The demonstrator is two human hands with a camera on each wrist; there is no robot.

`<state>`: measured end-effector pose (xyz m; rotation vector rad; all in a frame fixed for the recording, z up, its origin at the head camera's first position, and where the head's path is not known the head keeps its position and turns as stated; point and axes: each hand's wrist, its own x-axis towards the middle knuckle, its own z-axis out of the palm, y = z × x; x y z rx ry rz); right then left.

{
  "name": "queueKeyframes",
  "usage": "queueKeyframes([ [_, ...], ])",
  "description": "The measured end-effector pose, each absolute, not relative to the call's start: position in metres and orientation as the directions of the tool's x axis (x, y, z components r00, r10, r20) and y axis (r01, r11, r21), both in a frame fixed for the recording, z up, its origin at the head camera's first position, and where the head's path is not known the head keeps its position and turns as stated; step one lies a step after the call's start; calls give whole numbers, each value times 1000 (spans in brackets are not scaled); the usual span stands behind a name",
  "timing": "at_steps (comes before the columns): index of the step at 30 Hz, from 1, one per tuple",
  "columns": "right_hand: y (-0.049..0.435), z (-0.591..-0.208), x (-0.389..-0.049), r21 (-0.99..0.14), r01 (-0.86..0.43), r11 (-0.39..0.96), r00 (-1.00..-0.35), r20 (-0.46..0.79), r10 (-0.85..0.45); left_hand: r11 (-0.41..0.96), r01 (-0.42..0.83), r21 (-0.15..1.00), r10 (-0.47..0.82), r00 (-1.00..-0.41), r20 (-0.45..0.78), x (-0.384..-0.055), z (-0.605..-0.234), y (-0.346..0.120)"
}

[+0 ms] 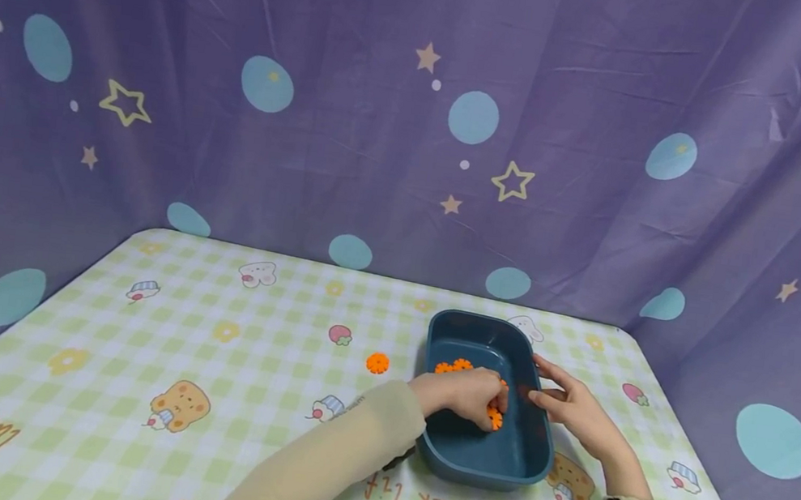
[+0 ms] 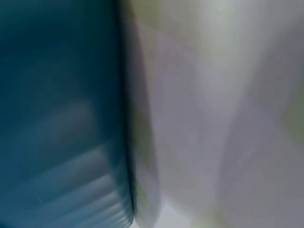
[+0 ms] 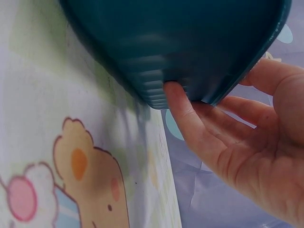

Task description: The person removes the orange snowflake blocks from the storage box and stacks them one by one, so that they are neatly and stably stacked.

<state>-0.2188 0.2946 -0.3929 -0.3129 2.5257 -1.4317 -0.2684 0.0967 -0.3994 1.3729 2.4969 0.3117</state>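
A dark blue rectangular plastic basin (image 1: 496,456) with rounded corners stands on the table, several small orange flower-shaped pieces (image 1: 462,365) lying on its floor. My left hand (image 1: 473,394) reaches over the near-left rim into it, fingers bent downward among the pieces. One orange piece (image 1: 495,420) shows right at those fingertips; whether they pinch it I cannot tell. On the right side, my right hand (image 1: 577,411) holds the basin's wall, thumb at the rim. In the right wrist view its fingers (image 3: 183,109) press the ribbed outer wall. The left wrist view shows only the basin's outer side (image 2: 61,142) and blurred cloth.
One orange flower-shaped piece (image 1: 377,362) lies on the tablecloth left of the basin. The green-checked cloth (image 1: 267,399) carries printed cartoon figures. A purple curtain (image 1: 352,155) with stars and dots hangs behind and along both sides of the table.
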Motion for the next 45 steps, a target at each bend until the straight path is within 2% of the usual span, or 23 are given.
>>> queueKeyframes([
  [10, 294, -395, -220, -856, -68, 512, -958, -88, -275, 490, 824, 286, 869, -487, -86, -272, -392, 89],
  [17, 295, -395, -221, -853, -68, 517, -958, -89, -272, 463, 825, 324, 880, -472, -54, -272, -379, 80],
  [25, 293, -397, -219, -861, -39, 507, -959, -111, -262, 425, 853, 303, 895, -447, 4, -266, -368, 62],
  [31, 293, -393, -220, -851, -45, 523, -962, -105, -254, 418, 842, 340, 886, -461, 52, -266, -358, 44],
  [45, 293, -394, -220, -857, -47, 513, -962, -99, -254, 420, 811, 407, 869, -488, 77, -265, -334, -1],
])
